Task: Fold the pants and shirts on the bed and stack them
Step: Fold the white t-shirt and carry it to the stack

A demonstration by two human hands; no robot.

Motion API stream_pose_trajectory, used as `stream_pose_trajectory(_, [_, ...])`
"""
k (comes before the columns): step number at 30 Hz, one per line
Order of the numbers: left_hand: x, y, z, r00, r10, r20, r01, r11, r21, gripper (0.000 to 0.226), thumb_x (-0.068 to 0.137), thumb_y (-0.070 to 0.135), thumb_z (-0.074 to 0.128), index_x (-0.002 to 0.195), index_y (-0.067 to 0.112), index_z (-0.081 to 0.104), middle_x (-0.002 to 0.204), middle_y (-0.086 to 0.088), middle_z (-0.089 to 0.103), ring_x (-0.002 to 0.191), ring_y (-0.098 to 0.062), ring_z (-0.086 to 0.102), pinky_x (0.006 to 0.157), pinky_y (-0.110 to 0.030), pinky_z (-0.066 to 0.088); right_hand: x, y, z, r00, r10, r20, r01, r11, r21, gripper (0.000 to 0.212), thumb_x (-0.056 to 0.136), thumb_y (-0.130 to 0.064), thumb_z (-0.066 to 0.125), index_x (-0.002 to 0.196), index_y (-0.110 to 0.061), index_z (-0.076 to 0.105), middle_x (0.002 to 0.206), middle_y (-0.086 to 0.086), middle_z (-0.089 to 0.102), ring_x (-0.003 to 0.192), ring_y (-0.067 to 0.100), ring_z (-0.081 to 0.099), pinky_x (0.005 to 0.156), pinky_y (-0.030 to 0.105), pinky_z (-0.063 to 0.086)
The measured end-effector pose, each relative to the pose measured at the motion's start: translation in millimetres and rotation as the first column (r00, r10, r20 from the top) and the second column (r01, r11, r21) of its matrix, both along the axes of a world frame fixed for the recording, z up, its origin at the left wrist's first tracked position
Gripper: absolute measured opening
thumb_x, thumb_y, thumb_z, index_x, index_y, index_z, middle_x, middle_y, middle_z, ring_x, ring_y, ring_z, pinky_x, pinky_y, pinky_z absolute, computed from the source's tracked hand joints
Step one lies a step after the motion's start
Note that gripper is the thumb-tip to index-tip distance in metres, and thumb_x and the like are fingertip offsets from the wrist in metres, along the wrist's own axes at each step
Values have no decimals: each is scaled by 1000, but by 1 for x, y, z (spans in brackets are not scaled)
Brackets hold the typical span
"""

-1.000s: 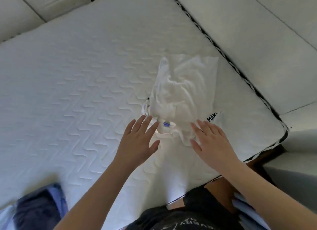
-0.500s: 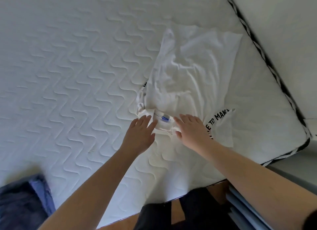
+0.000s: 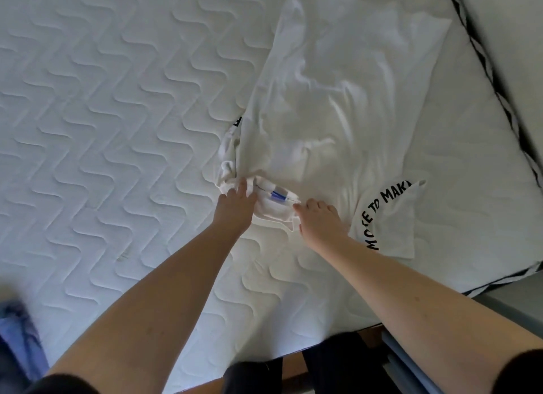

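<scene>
A crumpled white cotton T-shirt with black curved lettering (image 3: pixel 338 99) is lying on the white quilted mattress with a wavy stitch pattern (image 3: pixel 117 99), over toward the corner of the bed on the person's right. Its collar end is pointing at the person, and a small white neck label with a blue mark (image 3: pixel 277 195) is showing there. One flap bearing the black letters is lying turned out to the right of the collar.

The left hand (image 3: pixel 235 207) is resting at the left side of the collar, fingers reaching onto the bunched fabric; they seem to be pinching it, though from here the grip is hard to make out. The right hand (image 3: pixel 318 218) is sitting at the right side of the collar, fingers curled down onto the cloth just beside the label. Both bare forearms are stretching out over the mattress.

A dark blue garment (image 3: pixel 17 343) is lying blurred at the near left edge. A black-and-white patterned trim (image 3: pixel 505 105) is running along the mattress's far right side.
</scene>
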State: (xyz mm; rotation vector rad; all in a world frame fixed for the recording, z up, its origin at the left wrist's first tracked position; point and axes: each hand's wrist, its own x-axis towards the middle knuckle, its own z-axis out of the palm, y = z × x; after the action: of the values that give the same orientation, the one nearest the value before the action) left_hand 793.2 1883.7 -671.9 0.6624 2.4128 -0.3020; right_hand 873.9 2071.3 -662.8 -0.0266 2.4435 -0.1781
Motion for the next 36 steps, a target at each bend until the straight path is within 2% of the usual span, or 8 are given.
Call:
stream_pose_trajectory(5, [12, -11, -3, 991, 133, 8, -133, 989, 66, 37, 98, 2, 41, 134, 7, 48, 131, -11, 48, 87, -26, 64, 71, -34, 47, 8, 1, -7, 1000, -8, 20, 7, 999, 36, 27, 100, -15, 41, 125, -10, 51, 120, 7, 55, 107, 26, 58, 87, 36, 46])
stream_pose_trajectory(8, [22, -21, 5, 982, 188, 3, -187, 976, 112, 29, 97, 4, 50, 125, 5, 55, 117, -8, 53, 80, -25, 66, 72, -32, 53, 14, 2, 1, 999, -11, 42, 10, 1000, 25, 26, 100, -14, 42, 119, -12, 60, 113, 4, 60, 101, 25, 64, 82, 35, 51])
stream_pose_trajectory(14, [49, -42, 41, 904, 423, 64, -407, 807, 428, 25, 90, 11, 66, 113, 1, 65, 123, -9, 57, 98, -31, 66, 89, -43, 50, 30, 8, 39, 996, 39, -77, -37, 999, 31, 28, 103, -20, 39, 113, -14, 64, 101, 4, 62, 89, 26, 66, 64, 31, 41])
stream_pose_trajectory(19, [68, -50, 91, 930, 361, -76, -255, 779, 573, 28, 80, -8, 70, 107, 0, 66, 115, -14, 61, 80, -34, 66, 72, -41, 57, 47, 14, 94, 974, 91, -207, -85, 996, 38, 32, 104, -24, 34, 123, -22, 60, 101, 2, 61, 87, 23, 65, 62, 31, 35])
stream_pose_trajectory(24, [80, -66, 145, 923, 348, -164, -179, 765, 619, 28, 75, -17, 63, 95, 3, 63, 97, -12, 59, 67, -28, 55, 57, -41, 49, 63, 20, 163, 939, 8, -344, -46, 994, -101, 26, 102, -20, 45, 116, -12, 65, 102, 8, 63, 84, 32, 63, 65, 37, 42])
stream_pose_trajectory(26, [84, -73, 175, 927, 277, -253, -73, 793, 604, 22, 73, -13, 69, 89, 2, 65, 87, -12, 60, 61, -28, 53, 55, -30, 40, 70, 15, 195, 919, -10, -394, -47, 990, -135, 22, 100, -16, 49, 109, -7, 66, 98, 12, 63, 80, 36, 64, 65, 41, 46])
stream_pose_trajectory(32, [100, -83, 266, 850, 344, -400, 5, 753, 658, 21, 79, 2, 77, 97, 7, 66, 79, -8, 65, 52, -30, 58, 45, -32, 46, 91, -4, 278, 842, -89, -533, -36, 975, -221, 20, 100, -16, 51, 108, -6, 66, 98, 11, 63, 83, 34, 62, 69, 43, 49])
stream_pose_trajectory(36, [110, -100, 321, 797, 475, -373, -43, 661, 749, 37, 83, 0, 72, 119, 4, 63, 86, -11, 67, 65, -30, 62, 60, -39, 52, 99, -19, 328, 730, -254, -634, 31, 940, -341, 14, 94, -10, 60, 103, -4, 70, 95, 11, 66, 74, 36, 64, 62, 41, 51])
